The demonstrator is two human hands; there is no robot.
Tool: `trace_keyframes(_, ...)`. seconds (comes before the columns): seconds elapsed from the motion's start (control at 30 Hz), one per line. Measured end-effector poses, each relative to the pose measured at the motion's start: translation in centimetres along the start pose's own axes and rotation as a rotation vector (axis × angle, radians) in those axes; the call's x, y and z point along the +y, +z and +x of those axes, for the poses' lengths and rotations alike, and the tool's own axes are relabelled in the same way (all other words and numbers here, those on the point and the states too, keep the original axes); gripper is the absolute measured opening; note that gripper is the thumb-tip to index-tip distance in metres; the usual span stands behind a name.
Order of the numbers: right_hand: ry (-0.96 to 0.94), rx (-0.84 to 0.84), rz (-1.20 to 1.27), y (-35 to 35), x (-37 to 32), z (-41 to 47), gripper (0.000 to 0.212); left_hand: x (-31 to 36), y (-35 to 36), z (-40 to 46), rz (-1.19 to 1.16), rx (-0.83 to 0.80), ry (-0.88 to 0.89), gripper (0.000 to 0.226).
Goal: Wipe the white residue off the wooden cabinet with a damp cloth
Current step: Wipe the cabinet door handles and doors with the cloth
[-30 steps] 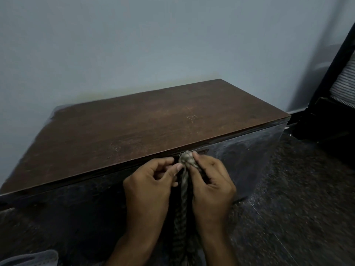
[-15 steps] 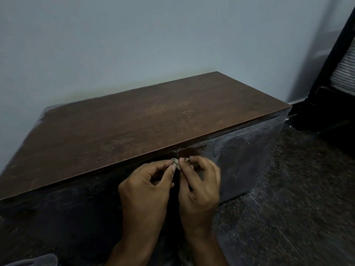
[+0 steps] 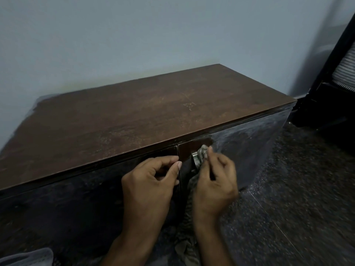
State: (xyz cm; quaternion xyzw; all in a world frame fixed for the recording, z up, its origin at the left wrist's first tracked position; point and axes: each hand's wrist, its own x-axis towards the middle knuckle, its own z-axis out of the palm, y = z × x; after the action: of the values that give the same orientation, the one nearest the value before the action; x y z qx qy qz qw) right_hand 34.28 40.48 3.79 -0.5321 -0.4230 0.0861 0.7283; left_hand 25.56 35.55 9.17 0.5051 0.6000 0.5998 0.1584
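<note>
1. The wooden cabinet (image 3: 153, 116) is standing against the wall (image 3: 134, 35), and white residue (image 3: 255, 135) is clouding its right door front, while a darker patch beside the cloth is looking cleaner.
2. The damp cloth (image 3: 201, 153) is bunched against the top inner corner of the right door, with its striped tail hanging down between the wrists toward the floor (image 3: 307, 198).
3. Risk: the hanging tail is likely dragging across the floor and picking up grit, which could be scratching or re-soiling the glossy door on later passes.
4. Risk: only a small wad is meeting the door, so the residue may be smearing into streaks rather than lifting, especially across the wide hazy area to the right.
5. Risk: a metal fitting seems to be sitting just under the wad, though it is too blurred to identify, and the fabric could be snagging on it.
6. The right hand (image 3: 215, 181) is grasping the cloth, fingers curled round the bunch and fingertips pressing it to the door; motion blur is softening its outline.
7. The left hand (image 3: 149, 181) is hovering just left of the door seam with fingers curled and thumb meeting forefinger; whether it is pinching anything I cannot tell.
</note>
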Motion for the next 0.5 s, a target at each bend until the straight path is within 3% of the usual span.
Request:
trace_keyframes(0.2,0.157,-0.197,0.090,-1.4,0.8,-2.0,0.034,0.0,0.1,0.0,0.015,-0.002,0.000,0.021)
trace_keyframes(0.5,0.130,-0.224,0.086,-2.0,0.9,0.4,0.022,-0.1,0.2,0.0,0.031,0.010,0.010,0.019)
